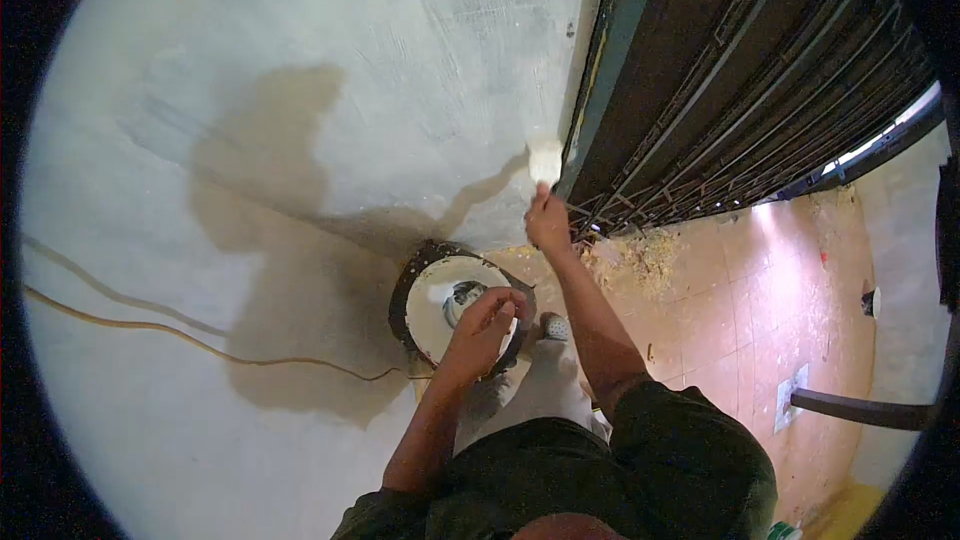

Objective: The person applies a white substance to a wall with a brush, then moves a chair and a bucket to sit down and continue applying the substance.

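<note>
My right hand (549, 221) is closed round the handle of a putty knife (545, 163), whose blade is coated in white putty. The blade lies against the pale wall (430, 60), close to the dark green frame edge (617, 50). Lower down, my left hand (485, 328) hovers over a round bucket (430, 325) with a dark, crusted rim. Its fingers are half curled with a gap to the thumb, and no tool shows in them. Inside the bucket, a dark and white round patch (465, 295) is partly covered by this hand.
A dark metal grille (740, 70) fills the upper right. Crumbled debris (640, 260) lies on the tiled floor (715, 315) below it. An orange-brown cable (190, 338) runs towards the bucket from the left. A dark bar (860, 408) juts in at right, and my shoe (554, 327) is beside the bucket.
</note>
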Demonstrator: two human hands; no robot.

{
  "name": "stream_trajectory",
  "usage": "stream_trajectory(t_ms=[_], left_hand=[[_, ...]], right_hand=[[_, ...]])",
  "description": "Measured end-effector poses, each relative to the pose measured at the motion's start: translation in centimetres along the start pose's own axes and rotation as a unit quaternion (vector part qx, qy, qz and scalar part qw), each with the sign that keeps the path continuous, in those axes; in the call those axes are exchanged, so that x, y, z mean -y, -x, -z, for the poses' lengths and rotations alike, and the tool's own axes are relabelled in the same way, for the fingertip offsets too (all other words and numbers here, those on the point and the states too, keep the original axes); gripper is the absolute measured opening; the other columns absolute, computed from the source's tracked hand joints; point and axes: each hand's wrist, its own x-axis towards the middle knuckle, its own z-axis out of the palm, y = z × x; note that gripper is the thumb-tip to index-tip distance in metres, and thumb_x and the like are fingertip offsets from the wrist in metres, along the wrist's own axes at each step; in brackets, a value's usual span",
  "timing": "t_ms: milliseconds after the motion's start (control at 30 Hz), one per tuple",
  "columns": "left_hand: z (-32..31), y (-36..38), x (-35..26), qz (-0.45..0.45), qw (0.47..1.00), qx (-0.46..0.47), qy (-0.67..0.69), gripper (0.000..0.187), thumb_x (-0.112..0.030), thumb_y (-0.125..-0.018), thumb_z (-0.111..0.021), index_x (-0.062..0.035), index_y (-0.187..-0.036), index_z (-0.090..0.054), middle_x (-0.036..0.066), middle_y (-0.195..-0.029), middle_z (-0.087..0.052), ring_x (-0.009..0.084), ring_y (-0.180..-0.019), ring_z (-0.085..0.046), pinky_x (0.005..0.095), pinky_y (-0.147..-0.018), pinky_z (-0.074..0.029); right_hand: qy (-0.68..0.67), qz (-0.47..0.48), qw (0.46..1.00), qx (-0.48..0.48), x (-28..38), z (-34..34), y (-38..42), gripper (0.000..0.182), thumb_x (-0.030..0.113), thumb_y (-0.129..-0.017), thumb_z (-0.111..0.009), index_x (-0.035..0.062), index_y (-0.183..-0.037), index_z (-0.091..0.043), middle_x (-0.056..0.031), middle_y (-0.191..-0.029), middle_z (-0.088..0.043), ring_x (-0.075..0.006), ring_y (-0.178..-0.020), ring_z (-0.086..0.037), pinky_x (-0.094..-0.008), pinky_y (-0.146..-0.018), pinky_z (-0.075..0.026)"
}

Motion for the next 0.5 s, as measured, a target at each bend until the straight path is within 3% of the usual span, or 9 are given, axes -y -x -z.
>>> stream_trajectory(t_ms=[33, 67, 133, 233, 300, 400, 433, 500], left_hand=[[-0.2, -0.1, -0.2, -0.002, 1.0, -0.008, 0.007, 0.024, -0.025, -0.094, -0.045, -0.0054, -0.104, -0.055, 0.005, -0.098, -0.059, 0.0157, -0.092, -0.056, 0.0302, -0.076, -0.044], [-0.3, -0.1, -0.3, -0.007, 1.0, -0.011, 0.008, 0.024, -0.025, -0.094, -0.045, -0.0054, -0.104, -0.055, 0.005, -0.098, -0.059, 0.0157, -0.092, -0.056, 0.0302, -0.076, -0.044], [-0.5, -0.2, -0.6, -0.045, 0.999, -0.001, -0.011, 0.025, -0.026, -0.095, -0.045, -0.0052, -0.104, -0.055, 0.005, -0.098, -0.059, 0.0159, -0.092, -0.056, 0.0303, -0.075, -0.044], [-1.5, 0.2, -2.4, -0.047, 0.999, -0.008, -0.008, 0.026, -0.027, -0.095, -0.044, -0.0056, -0.104, -0.055, 0.005, -0.097, -0.059, 0.0159, -0.092, -0.056, 0.0306, -0.075, -0.044], [-1.9, 0.4, -3.6, -0.06, 0.998, -0.014, -0.001, 0.026, -0.028, -0.095, -0.044, -0.0056, -0.104, -0.055, 0.005, -0.097, -0.06, 0.0158, -0.092, -0.056, 0.0305, -0.075, -0.044], [-2.7, 0.7, -5.3, -0.08, 0.996, -0.027, 0.018, 0.028, -0.029, -0.095, -0.044, -0.0054, -0.104, -0.055, 0.005, -0.096, -0.06, 0.0156, -0.092, -0.056, 0.03, -0.076, -0.043], [-3.1, 0.8, -5.7, -0.09, 0.995, -0.033, 0.028, 0.028, -0.029, -0.095, -0.044, -0.0051, -0.104, -0.055, 0.005, -0.096, -0.06, 0.0155, -0.091, -0.056, 0.0296, -0.076, -0.043], [-3.7, 0.7, -6.2, -0.114, 0.993, -0.04, 0.019, 0.029, -0.03, -0.094, -0.045, -0.0047, -0.103, -0.056, 0.005, -0.096, -0.06, 0.0155, -0.091, -0.056, 0.029, -0.076, -0.042]], right_hand=[[-0.029, -0.104, 0.991, 0.076, -1.5, -0.5, 0.8, 0.051, 0.039, -0.095, -0.036, -0.003, -0.077, -0.056, -0.0211, -0.063, -0.058, -0.0278, -0.046, -0.057, -0.043, -0.052, -0.047], [-0.029, -0.098, 0.992, 0.078, -2.6, -0.8, 1.3, 0.051, 0.039, -0.095, -0.036, -0.003, -0.077, -0.056, -0.0211, -0.063, -0.058, -0.0278, -0.046, -0.057, -0.043, -0.052, -0.047], [-0.207, -0.289, 0.914, 0.193, -2.2, -0.1, 1.8, 0.04, 0.037, -0.095, -0.035, 0.007, -0.07, -0.045, -0.0055, -0.052, -0.046, -0.0164, -0.036, -0.041, -0.034, -0.034, -0.034], [-0.28, -0.202, 0.914, 0.211, 5.0, 4.5, 2.9, 0.03, 0.032, -0.093, -0.038, 0.0084, -0.075, -0.046, -0.0036, -0.051, -0.043, -0.0146, -0.033, -0.036, -0.03, -0.031, -0.029], [-0.328, -0.159, 0.909, 0.202, 11.5, 8.7, 1.8, 0.024, 0.021, -0.091, -0.041, 0.0072, -0.073, -0.045, -0.0057, -0.049, -0.043, -0.019, -0.032, -0.038, -0.0321, -0.029, -0.028], [-0.33, -0.06, 0.899, 0.282, 22.3, 16.1, 2.9, 0.028, 0.03, -0.093, -0.039, 0.0086, -0.074, -0.044, -0.0011, -0.048, -0.04, -0.0129, -0.031, -0.034, -0.0279, -0.029, -0.027], [-0.348, -0.025, 0.9, 0.262, 25.8, 17.9, 5.0, 0.032, 0.031, -0.095, -0.041, 0.0044, -0.079, -0.047, 0.0012, -0.049, -0.04, -0.0088, -0.03, -0.033, -0.0233, -0.026, -0.023], [-0.325, 0.062, 0.919, 0.214, 29.8, 19.9, 7.5, 0.034, 0.033, -0.096, -0.038, 0.0044, -0.08, -0.046, 0.0009, -0.048, -0.039, -0.0091, -0.03, -0.033, -0.0235, -0.026, -0.024]])
